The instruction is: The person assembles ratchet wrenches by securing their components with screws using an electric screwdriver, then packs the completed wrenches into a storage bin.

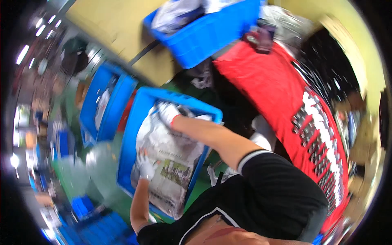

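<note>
A large whitish plastic bag (169, 149) with a printed picture on it lies inside a blue plastic crate (124, 163). My left hand (145, 166), in a white glove, rests on the bag near the crate's left side, its fingers stretched out over the film. Toward the crate's far end, my right hand (166, 113), gloved in white too, reaches down at the bag's upper part. Its fingertips are blurred and partly hidden, so I cannot make out whether they grip the film. What is in the bag cannot be seen.
Another blue crate (116, 102) stands to the left on the green floor. A larger blue bin (204, 38) with bags inside is at the far side. On the right, a red cloth (261, 77) covers a table bearing rows of small dark parts (314, 151) and a dark cup (265, 37).
</note>
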Available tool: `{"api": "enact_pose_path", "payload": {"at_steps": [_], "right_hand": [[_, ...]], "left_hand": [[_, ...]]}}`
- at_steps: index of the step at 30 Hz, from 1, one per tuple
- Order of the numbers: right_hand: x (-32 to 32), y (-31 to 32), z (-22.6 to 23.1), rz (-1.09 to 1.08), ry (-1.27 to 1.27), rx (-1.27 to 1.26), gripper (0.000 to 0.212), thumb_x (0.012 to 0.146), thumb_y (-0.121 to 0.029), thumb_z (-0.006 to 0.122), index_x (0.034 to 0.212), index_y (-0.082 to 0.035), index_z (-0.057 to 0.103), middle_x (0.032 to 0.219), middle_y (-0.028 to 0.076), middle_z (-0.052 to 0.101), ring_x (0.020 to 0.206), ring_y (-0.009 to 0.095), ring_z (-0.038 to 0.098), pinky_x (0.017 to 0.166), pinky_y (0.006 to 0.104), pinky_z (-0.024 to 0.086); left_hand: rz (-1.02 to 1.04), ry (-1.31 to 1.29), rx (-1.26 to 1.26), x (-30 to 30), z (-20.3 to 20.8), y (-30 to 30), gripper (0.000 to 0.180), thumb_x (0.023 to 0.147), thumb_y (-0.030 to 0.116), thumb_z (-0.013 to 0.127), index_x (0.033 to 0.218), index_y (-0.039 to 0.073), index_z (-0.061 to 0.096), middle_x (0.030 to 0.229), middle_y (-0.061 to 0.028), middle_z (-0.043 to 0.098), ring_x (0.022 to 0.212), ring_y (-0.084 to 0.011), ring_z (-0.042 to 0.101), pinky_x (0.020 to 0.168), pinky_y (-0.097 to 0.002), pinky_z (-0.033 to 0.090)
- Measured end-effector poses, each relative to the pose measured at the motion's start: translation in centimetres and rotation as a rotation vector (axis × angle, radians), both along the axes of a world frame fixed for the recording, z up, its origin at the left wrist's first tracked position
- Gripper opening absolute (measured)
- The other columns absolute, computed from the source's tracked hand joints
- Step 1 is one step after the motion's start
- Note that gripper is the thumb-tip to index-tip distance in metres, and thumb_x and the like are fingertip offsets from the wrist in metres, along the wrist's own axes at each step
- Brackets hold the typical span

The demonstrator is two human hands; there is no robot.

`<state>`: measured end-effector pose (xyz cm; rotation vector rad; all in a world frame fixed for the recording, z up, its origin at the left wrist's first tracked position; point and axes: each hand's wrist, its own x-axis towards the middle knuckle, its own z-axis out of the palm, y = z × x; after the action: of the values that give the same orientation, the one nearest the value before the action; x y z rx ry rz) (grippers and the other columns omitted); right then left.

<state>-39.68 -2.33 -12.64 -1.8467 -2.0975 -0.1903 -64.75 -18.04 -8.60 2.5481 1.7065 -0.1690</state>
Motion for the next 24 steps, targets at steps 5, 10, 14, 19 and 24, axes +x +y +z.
{"api": "enact_pose_path", "payload": {"at_steps": [5, 10, 14, 19, 24], "right_hand": [[3.7, -1.3, 2.1, 0.294, 0.559, 0.127, 0.017, 0.073, -0.016, 0.053, 0.082, -0.006, 0.065, 0.079, 0.015, 0.063, 0.071, 0.03, 0.062, 0.062, 0.0417, 0.05], [18.6, -15.1, 16.5, 0.553, 0.583, 0.344, 0.02, 0.076, -0.022, 0.051, 0.085, -0.005, 0.059, 0.073, 0.015, 0.057, 0.069, 0.032, 0.058, 0.063, 0.0408, 0.047], [34.5, -27.9, 17.3, -0.611, 0.146, 0.072, 0.01, 0.07, -0.013, 0.054, 0.07, -0.003, 0.057, 0.065, 0.016, 0.057, 0.063, 0.032, 0.06, 0.055, 0.0406, 0.049], [42.7, -36.4, 12.7, -1.128, 0.196, -0.041, 0.03, 0.076, -0.028, 0.06, 0.086, 0.001, 0.06, 0.077, 0.019, 0.064, 0.071, 0.033, 0.064, 0.066, 0.0418, 0.051], [43.8, -35.1, 11.2, -1.261, 0.568, -0.23, 0.03, 0.081, -0.019, 0.048, 0.104, 0.001, 0.051, 0.093, 0.021, 0.064, 0.088, 0.034, 0.063, 0.077, 0.0436, 0.049]], "left_hand": [[-0.085, 0.013, 0.04, -1.2, -1.6, 1.8, 0.088, 0.074, 0.046, 0.065, 0.138, -0.002, 0.026, 0.143, -0.0204, 0.026, 0.128, -0.038, 0.027, 0.107, -0.0446, 0.023], [-0.102, 0.162, 0.153, -1.8, -1.1, 0.4, 0.09, 0.073, 0.041, 0.065, 0.141, 0.003, 0.02, 0.142, -0.0198, 0.027, 0.125, -0.0365, 0.033, 0.103, -0.0433, 0.029], [-0.141, 0.027, 0.496, 5.9, 5.6, 0.9, 0.069, 0.077, 0.035, 0.064, 0.134, 0.006, 0.037, 0.135, -0.0207, 0.035, 0.12, -0.0375, 0.038, 0.098, -0.0456, 0.034], [-0.472, -0.613, 0.285, 28.7, 15.0, -0.9, 0.045, 0.08, 0.023, 0.062, 0.12, 0.002, 0.053, 0.121, -0.0177, 0.047, 0.113, -0.0327, 0.044, 0.097, -0.0422, 0.034], [-0.979, -0.813, -0.128, 50.6, 12.0, -5.5, 0.039, 0.081, 0.016, 0.062, 0.118, 0.006, 0.054, 0.103, -0.0177, 0.057, 0.098, -0.0326, 0.055, 0.087, -0.0383, 0.044]]}}
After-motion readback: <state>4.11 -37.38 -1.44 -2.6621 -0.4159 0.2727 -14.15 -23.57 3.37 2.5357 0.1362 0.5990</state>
